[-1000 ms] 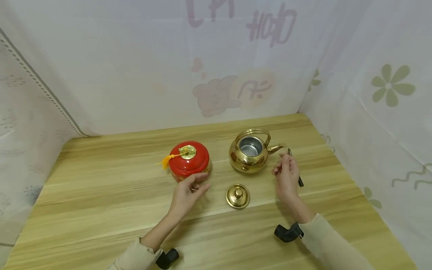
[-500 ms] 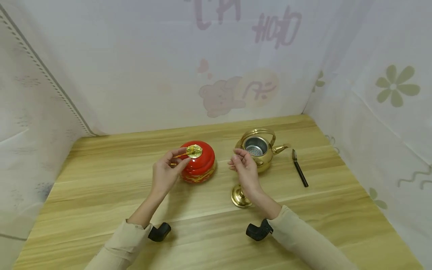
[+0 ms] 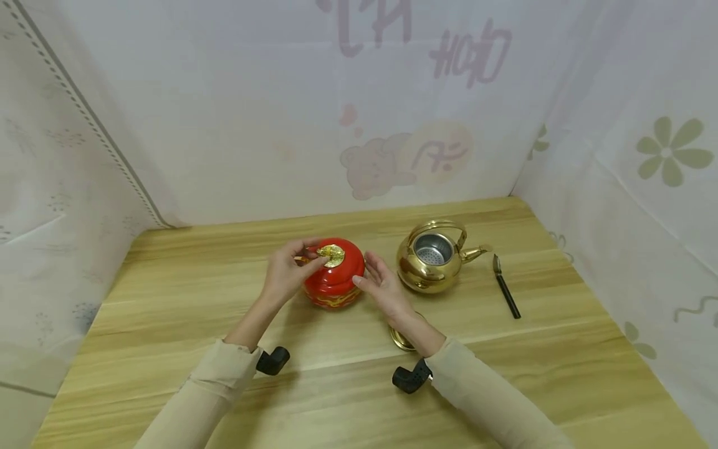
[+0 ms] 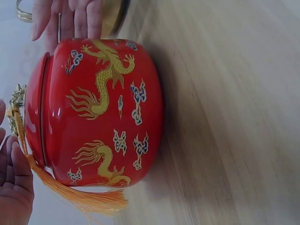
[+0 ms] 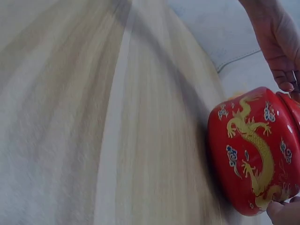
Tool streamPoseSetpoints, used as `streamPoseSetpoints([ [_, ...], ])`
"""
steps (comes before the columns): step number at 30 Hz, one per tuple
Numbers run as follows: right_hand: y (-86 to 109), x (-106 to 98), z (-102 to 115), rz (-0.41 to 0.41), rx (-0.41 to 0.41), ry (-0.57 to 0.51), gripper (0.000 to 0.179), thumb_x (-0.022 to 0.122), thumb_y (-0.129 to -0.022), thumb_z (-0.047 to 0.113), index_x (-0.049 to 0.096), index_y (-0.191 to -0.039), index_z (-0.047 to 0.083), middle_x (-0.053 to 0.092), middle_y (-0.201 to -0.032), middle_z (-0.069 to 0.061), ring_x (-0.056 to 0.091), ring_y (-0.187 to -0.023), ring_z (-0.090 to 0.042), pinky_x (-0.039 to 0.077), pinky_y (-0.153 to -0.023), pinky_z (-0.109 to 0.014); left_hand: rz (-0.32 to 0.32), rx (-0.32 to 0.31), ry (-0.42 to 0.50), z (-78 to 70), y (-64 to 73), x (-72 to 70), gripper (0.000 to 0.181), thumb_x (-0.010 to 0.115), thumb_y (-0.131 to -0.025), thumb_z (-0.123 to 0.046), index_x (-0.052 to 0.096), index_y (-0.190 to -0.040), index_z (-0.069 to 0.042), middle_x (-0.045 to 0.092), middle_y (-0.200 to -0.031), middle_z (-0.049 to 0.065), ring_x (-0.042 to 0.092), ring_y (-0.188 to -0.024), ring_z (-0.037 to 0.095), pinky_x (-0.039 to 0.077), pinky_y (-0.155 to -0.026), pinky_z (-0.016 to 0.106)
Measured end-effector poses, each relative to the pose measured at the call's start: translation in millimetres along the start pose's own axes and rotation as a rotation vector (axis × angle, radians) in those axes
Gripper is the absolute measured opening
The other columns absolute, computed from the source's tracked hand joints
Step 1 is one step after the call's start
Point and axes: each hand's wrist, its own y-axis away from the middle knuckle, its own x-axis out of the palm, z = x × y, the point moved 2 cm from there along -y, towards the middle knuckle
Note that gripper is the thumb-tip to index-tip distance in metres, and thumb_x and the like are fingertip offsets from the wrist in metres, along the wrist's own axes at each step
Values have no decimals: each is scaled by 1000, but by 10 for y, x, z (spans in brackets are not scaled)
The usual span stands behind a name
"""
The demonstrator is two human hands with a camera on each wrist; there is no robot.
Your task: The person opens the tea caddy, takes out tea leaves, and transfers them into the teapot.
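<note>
A red lidded jar [image 4: 61, 124] with gold dragons and blue-and-white clouds stands on the table. On its lid [image 3: 350, 259] sits a gold ornamental knob [image 3: 332, 255] with an orange-yellow tassel [image 4: 96, 199]. My left hand [image 3: 282, 274] is at the knob, its thumb and fingers spread to either side, fingertips right beside the gold. At the jar's right side my right hand [image 3: 389, 295] has relaxed fingers close against the wall. A round brass teapot lid [image 3: 401, 340] lies partly hidden under my right wrist.
A brass teapot [image 3: 426, 274], uncovered with a perforated steel strainer [image 3: 434, 251] inside, stands right of the jar. Further right lies a slim black-handled tool [image 3: 507, 293] with a metallic tip. Printed cloth walls [image 3: 252, 125] border the wooden table [image 3: 185, 299].
My right hand has moved left from beside the black-handled tool, past the teapot, to the jar's right side. My left hand has risen from the jar's front to the lid's knob.
</note>
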Motion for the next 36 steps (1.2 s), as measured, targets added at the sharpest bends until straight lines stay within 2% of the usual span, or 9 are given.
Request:
streamPoseSetpoints([
  [5, -53, 26, 2, 73, -15, 45, 78, 64, -87, 2, 16, -149, -2, 17, -155, -17, 16, -143, -29, 17, -116, -40, 20, 26, -34, 12, -28, 14, 36, 77, -77, -7, 67, -111, 1, 69, -100, 15, 63, -84, 24, 55, -70, 26],
  [11, -108, 5, -21, 106, 0, 131, 84, 67, -85, 4, 14, -150, 0, 13, -156, -16, 12, -144, -28, 15, -116, -41, 41, 32, -73, 21, -50, 36, 35, 77, -77, -7, 67, -110, 2, 69, -100, 15, 61, -82, 23, 49, -66, 16],
  [20, -193, -14, -59, 131, 76, 103, 88, 68, -84, 2, 12, -151, 6, 11, -158, -10, 10, -145, -25, 15, -117, -39, 64, 8, -84, 30, -66, 79, 36, 76, -78, -7, 67, -112, -1, 68, -107, 14, 62, -83, 22, 50, -67, 18],
  [36, -223, -44, -68, 174, 70, 101, 90, 71, -83, 4, 13, -152, 10, 15, -157, -8, 11, -145, -22, 16, -117, -37, 37, 15, -107, 54, -76, 114, 28, 75, -79, -8, 70, -106, -3, 70, -98, 11, 61, -78, 20, 50, -65, 18],
])
